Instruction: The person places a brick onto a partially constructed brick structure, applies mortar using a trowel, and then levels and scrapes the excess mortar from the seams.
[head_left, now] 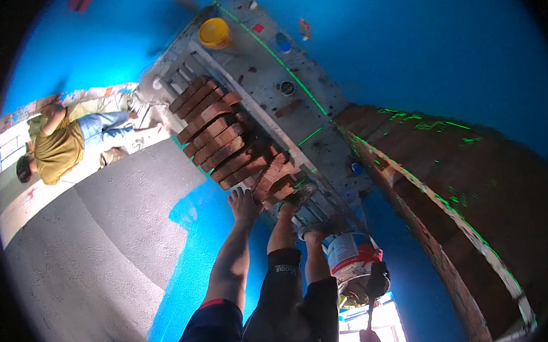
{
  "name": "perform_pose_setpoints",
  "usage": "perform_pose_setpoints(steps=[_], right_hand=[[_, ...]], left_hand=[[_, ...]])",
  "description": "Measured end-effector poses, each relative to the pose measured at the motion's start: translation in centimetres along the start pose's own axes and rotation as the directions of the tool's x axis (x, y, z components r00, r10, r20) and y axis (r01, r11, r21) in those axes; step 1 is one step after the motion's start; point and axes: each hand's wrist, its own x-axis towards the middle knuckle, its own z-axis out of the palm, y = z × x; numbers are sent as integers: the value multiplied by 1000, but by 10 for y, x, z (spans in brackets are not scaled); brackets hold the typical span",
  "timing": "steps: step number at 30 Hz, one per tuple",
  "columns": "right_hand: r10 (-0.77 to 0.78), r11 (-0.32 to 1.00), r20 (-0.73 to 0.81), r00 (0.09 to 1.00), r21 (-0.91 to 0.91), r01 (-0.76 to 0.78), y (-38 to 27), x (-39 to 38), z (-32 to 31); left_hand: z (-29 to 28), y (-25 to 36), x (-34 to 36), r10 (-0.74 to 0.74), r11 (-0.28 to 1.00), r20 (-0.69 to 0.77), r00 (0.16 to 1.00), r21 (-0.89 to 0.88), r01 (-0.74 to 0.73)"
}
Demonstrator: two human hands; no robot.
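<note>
The left hand (243,205) touches the bricks (221,141) stacked just beyond it; whether it grips one, I cannot tell. They look heavy, stiff and chippable, best held mid-length across the narrow sides. A bucket (342,249) sits beyond the right hand (369,340), which clasps a trowel (377,281).

Visible: at least ten red bricks (215,129), too overlapped for exact counting, one trowel (377,281), one yellow bucket (214,33), one red-and-white bucket (343,251) and one small dark pot (287,88).

Left hand (245,205) at the row of red bricks (215,137), right hand (369,340) around a probable trowel (377,280).
</note>
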Motion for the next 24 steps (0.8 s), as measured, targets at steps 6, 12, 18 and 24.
perform_pose_setpoints(steps=[6,12,18,24], right_hand=[[-84,976,-101,991,192,103,47,-14,10],[75,964,-111,991,262,-44,0,-43,-29],[30,967,-210,977,254,26,41,-56,12],[180,943,-156,971,310,-124,62,-56,36]], left_hand=[[-121,27,49,97,944,709,698,-289,161],[-278,-39,-56,427,276,772,470,-606,746],[-378,-38,-109,855,-277,281,437,-465,841],[-382,3,-83,735,-451,226,640,-542,709]])
